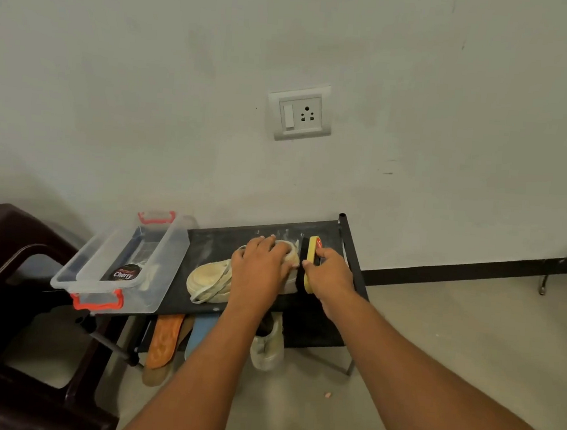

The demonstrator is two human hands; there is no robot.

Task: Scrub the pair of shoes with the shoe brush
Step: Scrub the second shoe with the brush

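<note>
While my left hand [259,264] curls over the cream shoe [209,280], gripping it on the top shelf of the black rack [349,250], my right hand [330,272] grips the yellow shoe brush [313,247], its dark bristles against the shoe's right end. I see another pale shoe [266,349] on the shelf below and a clear box [101,268] at the rack's left end.
</note>
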